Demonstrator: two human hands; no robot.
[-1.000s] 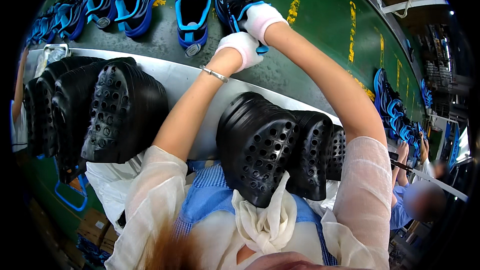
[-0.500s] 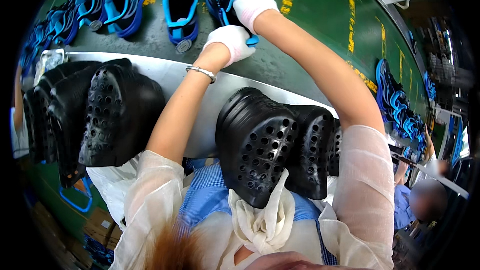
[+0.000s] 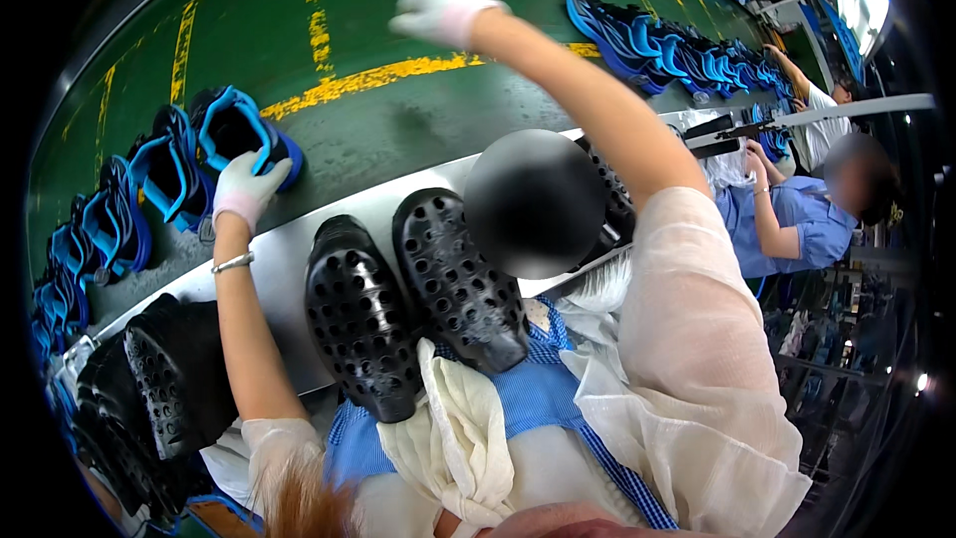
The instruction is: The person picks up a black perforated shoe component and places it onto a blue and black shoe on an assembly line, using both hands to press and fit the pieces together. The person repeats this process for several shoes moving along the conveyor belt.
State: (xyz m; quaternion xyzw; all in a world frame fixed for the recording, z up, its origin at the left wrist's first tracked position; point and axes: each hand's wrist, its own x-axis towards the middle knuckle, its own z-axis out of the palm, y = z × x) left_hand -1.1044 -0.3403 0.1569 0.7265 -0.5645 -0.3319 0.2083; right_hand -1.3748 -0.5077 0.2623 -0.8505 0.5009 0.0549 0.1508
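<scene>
My left hand (image 3: 249, 191), in a white glove, grips the heel end of a black and bright blue sports shoe (image 3: 237, 130) on the green work surface. The thumb and fingers close on its padded collar. Raised over the far part of the surface, my right hand (image 3: 438, 14) wears a white glove too. Its fingers are loosely bent, slightly apart, and nothing shows in them. Between my forearms, close to my body, stand two black shoe-shaped forms (image 3: 360, 304) with round holes.
More blue and black shoes (image 3: 105, 214) line the surface at left, and another row (image 3: 647, 45) runs to the right. A metal ledge (image 3: 289, 239) borders the near side. Black forms (image 3: 164, 369) are stacked at lower left. Co-workers (image 3: 787, 209) sit at right. A blurred dark patch hides part of the ledge.
The view has swung right. My hands were together at one shoe; now they are apart, the right one off the shoe and farther out, the left one at a shoe's heel.
</scene>
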